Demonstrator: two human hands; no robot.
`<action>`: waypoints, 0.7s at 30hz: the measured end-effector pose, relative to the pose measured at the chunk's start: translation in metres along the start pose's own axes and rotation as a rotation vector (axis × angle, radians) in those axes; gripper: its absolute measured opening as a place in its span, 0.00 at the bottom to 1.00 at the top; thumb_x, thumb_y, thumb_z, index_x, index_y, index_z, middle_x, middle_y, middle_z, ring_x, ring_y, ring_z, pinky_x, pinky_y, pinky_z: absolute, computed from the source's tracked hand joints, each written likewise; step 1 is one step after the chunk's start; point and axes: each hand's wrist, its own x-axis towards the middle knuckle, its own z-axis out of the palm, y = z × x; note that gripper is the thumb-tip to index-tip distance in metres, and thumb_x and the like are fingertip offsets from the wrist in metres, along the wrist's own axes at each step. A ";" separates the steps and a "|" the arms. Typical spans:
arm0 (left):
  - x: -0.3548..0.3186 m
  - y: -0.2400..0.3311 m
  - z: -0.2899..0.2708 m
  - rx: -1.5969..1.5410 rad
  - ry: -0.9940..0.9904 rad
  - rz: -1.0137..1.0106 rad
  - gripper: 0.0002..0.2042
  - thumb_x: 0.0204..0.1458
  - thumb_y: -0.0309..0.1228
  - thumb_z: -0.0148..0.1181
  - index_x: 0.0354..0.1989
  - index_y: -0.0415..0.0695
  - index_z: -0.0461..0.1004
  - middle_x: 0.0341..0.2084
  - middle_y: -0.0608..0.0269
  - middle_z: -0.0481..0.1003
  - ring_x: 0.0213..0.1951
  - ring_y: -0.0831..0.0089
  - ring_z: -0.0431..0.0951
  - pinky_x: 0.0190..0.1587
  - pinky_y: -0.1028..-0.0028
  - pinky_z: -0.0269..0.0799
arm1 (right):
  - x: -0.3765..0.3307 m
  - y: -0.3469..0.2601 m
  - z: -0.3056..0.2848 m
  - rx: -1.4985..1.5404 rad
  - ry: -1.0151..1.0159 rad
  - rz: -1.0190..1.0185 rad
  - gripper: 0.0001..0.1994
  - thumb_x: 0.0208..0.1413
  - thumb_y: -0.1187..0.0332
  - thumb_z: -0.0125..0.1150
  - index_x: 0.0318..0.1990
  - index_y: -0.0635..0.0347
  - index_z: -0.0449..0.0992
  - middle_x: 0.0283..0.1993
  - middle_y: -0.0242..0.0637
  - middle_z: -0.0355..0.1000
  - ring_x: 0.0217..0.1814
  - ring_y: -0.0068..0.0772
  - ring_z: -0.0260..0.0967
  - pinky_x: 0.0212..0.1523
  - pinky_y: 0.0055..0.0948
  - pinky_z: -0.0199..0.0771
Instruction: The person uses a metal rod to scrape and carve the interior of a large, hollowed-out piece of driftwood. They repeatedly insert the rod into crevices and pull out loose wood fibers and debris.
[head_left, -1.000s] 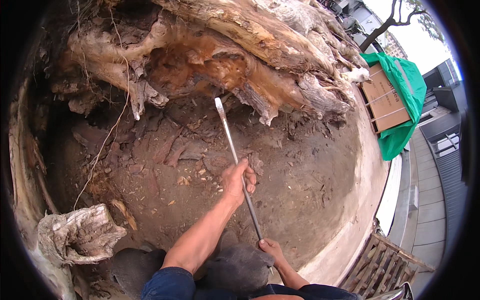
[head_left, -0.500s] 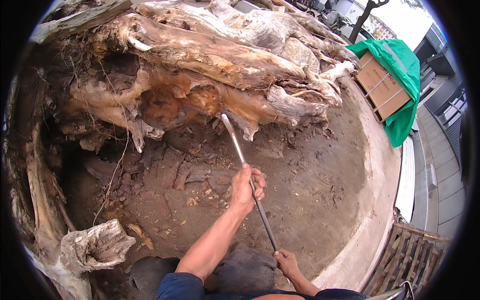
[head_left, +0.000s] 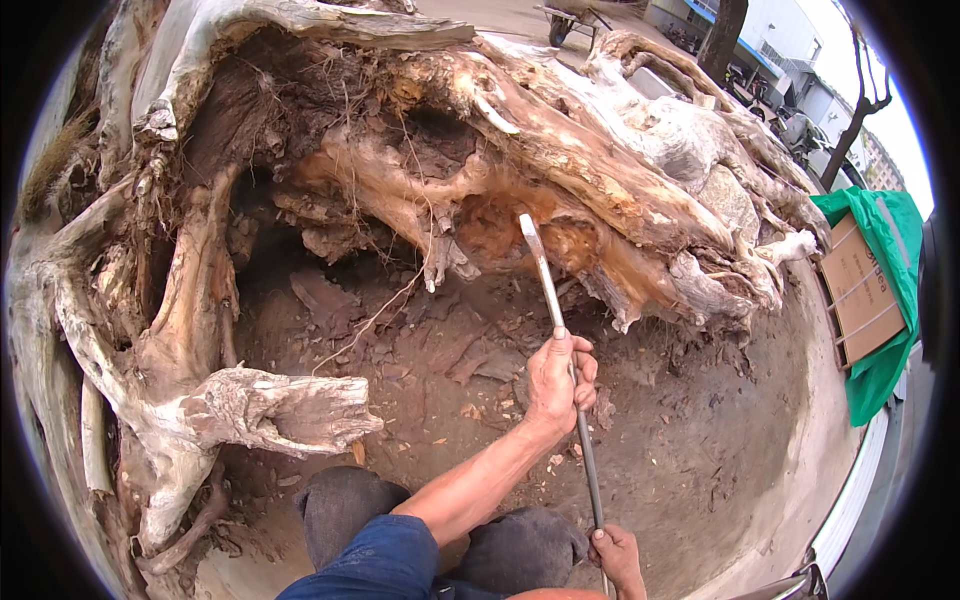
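My left hand [head_left: 562, 382] is wrapped round the middle of a long metal pry bar [head_left: 546, 275], thumb lying along the shaft. Lower down, my right hand [head_left: 617, 556] grips the same bar near its bottom end. The bar slants up and away from me, its flattened, shiny tip in front of an orange-brown hollow [head_left: 490, 226] in a big weathered tree root [head_left: 590, 178]. Whether the tip touches the wood I cannot tell. Bark scraps [head_left: 490, 362] and wood chips lie on the dirt beneath the root.
Pale root limbs [head_left: 165, 410] rise at the left, with a broken stub [head_left: 290, 408] jutting toward my knees. A thin rootlet [head_left: 375, 322] dangles from the root. At the far right stands a cardboard box [head_left: 860, 290] under a green tarp [head_left: 893, 235]. A wheelbarrow [head_left: 570, 22] is far back.
The view has turned left, so the scene sits further right and more root limbs show. The bar's tip has shifted from the hollow's lower right edge to its middle. Both hands keep hold.
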 end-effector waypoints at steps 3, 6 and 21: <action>0.007 0.042 0.005 -0.023 0.055 0.077 0.23 0.70 0.51 0.44 0.40 0.39 0.68 0.18 0.61 0.69 0.11 0.78 0.60 0.13 0.74 0.56 | -0.004 -0.060 0.011 -0.204 -0.049 -0.038 0.12 0.58 0.64 0.68 0.39 0.66 0.78 0.19 0.29 0.68 0.18 0.18 0.64 0.19 0.24 0.62; 0.008 0.069 0.012 -0.080 0.103 0.105 0.21 0.70 0.48 0.45 0.40 0.39 0.68 0.19 0.62 0.69 0.12 0.77 0.61 0.15 0.72 0.56 | -0.010 -0.093 0.015 -0.420 -0.030 -0.140 0.11 0.57 0.69 0.69 0.41 0.67 0.79 0.20 0.28 0.70 0.20 0.17 0.65 0.20 0.23 0.65; 0.059 0.096 0.025 -0.354 0.126 0.078 0.10 0.71 0.34 0.42 0.45 0.39 0.64 0.28 0.52 0.74 0.23 0.64 0.73 0.25 0.59 0.74 | -0.078 -0.235 -0.002 -0.744 0.409 -0.274 0.13 0.59 0.66 0.66 0.40 0.71 0.82 0.17 0.26 0.65 0.18 0.16 0.61 0.20 0.23 0.61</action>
